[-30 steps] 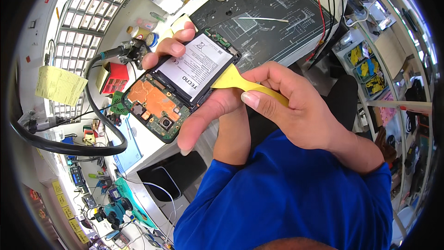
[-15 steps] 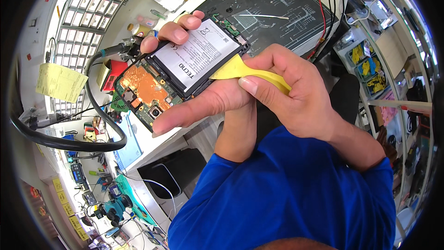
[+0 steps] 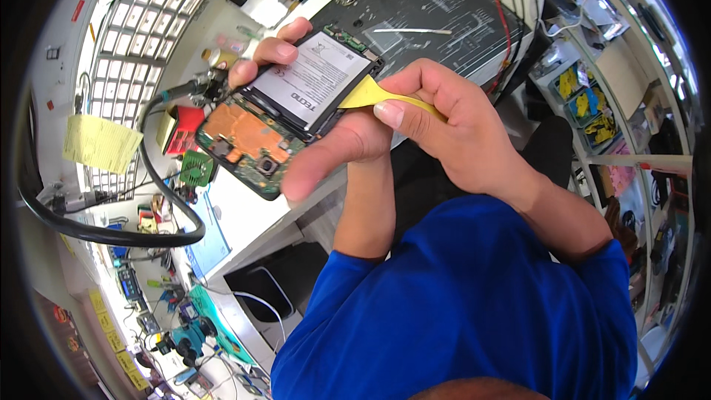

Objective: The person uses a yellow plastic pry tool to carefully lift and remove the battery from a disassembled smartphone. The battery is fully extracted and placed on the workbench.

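Note:
My left hand (image 3: 344, 147) is closed around an opened phone (image 3: 242, 170), its fingertips over the far edge and its thumb along the near side. The phone's back is off. Inside lies a pale grey battery (image 3: 315, 78), beside a green circuit board with copper-coloured foil (image 3: 241, 130) and a camera module. Between the thumb and bent fingers of my right hand (image 3: 459, 122) is a flat yellow pry tool (image 3: 363, 95). The tool's wide tip meets the phone's right edge beside the battery; how deep it reaches there is hidden.
Beyond the phone lies a dark work mat (image 3: 444, 18) with a thin white stick (image 3: 412, 31) on it. A thick black cable (image 3: 111, 235) loops at the left. A red box (image 3: 181, 130) stands near it. Shelves with a bin of yellow parts (image 3: 585, 107) are at the right.
The phone has tilted slightly, so its battery face looks more foreshortened. Both hands sit a little further left in view, with the yellow pry tool still at the battery's edge.

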Demonstrator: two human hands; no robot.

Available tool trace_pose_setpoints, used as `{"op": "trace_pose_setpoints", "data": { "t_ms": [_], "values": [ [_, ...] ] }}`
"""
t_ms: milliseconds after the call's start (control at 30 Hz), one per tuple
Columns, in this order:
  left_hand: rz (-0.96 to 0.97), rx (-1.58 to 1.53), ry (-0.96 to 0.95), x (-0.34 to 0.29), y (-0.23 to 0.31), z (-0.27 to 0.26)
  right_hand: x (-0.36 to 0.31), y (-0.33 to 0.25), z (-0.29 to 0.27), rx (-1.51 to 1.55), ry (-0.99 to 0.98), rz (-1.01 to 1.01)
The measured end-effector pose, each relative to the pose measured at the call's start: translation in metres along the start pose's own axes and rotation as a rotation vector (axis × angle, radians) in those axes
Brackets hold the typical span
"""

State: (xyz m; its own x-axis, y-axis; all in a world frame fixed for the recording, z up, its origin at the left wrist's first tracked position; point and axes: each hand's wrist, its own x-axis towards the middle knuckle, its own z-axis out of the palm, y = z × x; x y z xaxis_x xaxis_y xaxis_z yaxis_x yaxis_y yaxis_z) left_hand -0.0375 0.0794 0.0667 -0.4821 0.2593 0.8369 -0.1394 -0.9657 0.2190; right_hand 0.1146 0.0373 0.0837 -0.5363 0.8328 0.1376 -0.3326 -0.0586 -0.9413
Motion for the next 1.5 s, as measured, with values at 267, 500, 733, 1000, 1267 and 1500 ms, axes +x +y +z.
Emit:
{"op": "trace_pose_setpoints", "data": {
  "t_ms": [267,500,733,1000,1267,1500],
  "values": [
    [-0.667,-0.374,0.097,-0.031,0.050,0.026,-0.001,-0.022,-0.071,-0.297,0.026,0.035],
    [-1.482,-0.728,0.034,-0.041,0.067,-0.009,-0.014,-0.065,-0.138,-0.772,-0.186,-0.152],
    [-1.759,-0.842,0.113,-0.092,0.060,0.029,-0.039,-0.089,-0.157,-0.852,-0.372,0.124],
    [-1.906,-0.645,0.015,-0.115,0.067,0.063,-0.087,-0.090,-0.163,-0.780,-0.327,0.552],
    [-2.118,-0.811,0.040,-0.132,0.065,0.071,-0.098,-0.089,-0.181,-0.818,-0.417,0.618],
    [-2.118,-0.726,0.093,-0.138,0.068,0.087,-0.108,-0.077,-0.176,-0.725,-0.319,0.634]
  ]
}}
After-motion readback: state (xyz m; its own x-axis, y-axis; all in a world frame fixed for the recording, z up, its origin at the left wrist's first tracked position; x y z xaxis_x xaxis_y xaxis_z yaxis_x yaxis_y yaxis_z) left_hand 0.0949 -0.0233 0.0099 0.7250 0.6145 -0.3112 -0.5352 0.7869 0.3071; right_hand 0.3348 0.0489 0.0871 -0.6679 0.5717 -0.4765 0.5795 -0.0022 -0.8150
